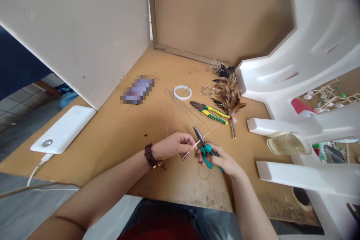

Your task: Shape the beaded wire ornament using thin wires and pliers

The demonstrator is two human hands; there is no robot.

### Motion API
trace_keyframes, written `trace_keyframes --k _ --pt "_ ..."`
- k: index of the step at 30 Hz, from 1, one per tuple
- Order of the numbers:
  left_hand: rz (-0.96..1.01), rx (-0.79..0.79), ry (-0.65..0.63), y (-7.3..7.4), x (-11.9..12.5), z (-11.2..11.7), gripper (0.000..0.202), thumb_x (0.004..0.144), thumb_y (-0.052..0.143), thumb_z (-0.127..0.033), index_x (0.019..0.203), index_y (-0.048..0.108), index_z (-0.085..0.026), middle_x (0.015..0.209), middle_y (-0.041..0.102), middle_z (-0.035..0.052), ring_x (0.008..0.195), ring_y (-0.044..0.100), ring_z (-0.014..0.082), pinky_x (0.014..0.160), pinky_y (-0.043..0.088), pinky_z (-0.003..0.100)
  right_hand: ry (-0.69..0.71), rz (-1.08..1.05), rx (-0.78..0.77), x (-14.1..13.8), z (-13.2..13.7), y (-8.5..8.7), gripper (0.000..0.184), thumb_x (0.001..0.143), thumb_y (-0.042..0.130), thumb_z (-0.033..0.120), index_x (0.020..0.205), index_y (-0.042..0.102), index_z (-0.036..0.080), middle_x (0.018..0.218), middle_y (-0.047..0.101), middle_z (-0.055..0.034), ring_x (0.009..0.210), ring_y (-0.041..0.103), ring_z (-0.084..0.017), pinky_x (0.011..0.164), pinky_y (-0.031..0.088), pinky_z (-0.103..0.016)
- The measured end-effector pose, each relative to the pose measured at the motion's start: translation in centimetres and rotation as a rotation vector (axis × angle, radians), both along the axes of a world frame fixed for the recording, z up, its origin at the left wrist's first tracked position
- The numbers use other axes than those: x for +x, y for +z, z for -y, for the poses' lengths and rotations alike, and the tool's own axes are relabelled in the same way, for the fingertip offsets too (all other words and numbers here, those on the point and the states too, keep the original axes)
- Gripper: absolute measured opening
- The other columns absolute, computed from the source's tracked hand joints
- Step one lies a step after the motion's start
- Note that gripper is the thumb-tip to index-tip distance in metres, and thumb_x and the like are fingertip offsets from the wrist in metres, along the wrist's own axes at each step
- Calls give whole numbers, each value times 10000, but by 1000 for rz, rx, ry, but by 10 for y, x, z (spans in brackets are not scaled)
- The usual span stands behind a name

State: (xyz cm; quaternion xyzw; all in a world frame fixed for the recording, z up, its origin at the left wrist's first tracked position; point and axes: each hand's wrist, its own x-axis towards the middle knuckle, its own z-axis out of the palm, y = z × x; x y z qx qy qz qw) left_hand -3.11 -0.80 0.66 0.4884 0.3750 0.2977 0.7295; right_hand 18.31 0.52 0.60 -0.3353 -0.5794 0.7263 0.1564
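My left hand (184, 145), with a dark watch on its wrist, pinches a thin white wrapped wire (197, 143) between thumb and fingers. Needle-nose pliers (206, 152) with teal handles are gripped in my right hand (225, 160). Their jaws meet the wire just right of my left fingertips; whether they clamp it I cannot tell. Beneath my right hand lies a thin yellowish ring (204, 172). Loose thin wires (180, 105) spread over the table beyond my hands. Combination pliers (209, 112) with yellow-green handles rest behind the needle-nose pair.
A white tape roll (182, 92) and a brown feather bunch (227, 93) lie farther back. A blurred-out phone-like object (137, 90) and white power bank (63, 129) are at left. An upturned white plastic chair (281, 174) and glass jar (289, 143) border the right.
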Motion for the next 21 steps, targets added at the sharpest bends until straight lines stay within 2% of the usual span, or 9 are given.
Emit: trace_keyframes --k 4,10,21 --pt "12 -5 9 0 0 1 143 726 602 -259 753 558 -126 575 545 -41 485 510 60 474 424 178 6 -28 -39 2 0 -2 258 697 521 205 946 547 141 832 590 -47 708 556 -150 649 454 -295" --pt "-3 -8 10 2 -1 1 146 724 603 -260 752 561 -123 564 539 -41 479 505 59 471 425 178 -6 -21 -12 3 -1 -1 211 710 520 202 912 543 145 815 586 -43 669 556 -142 563 430 -251" --pt "-14 -9 15 0 0 1 155 723 603 -272 754 561 -125 577 536 -40 474 501 56 469 424 178 -35 48 47 1 0 -1 207 675 502 166 873 559 148 713 567 -6 562 519 -107 526 409 -238"
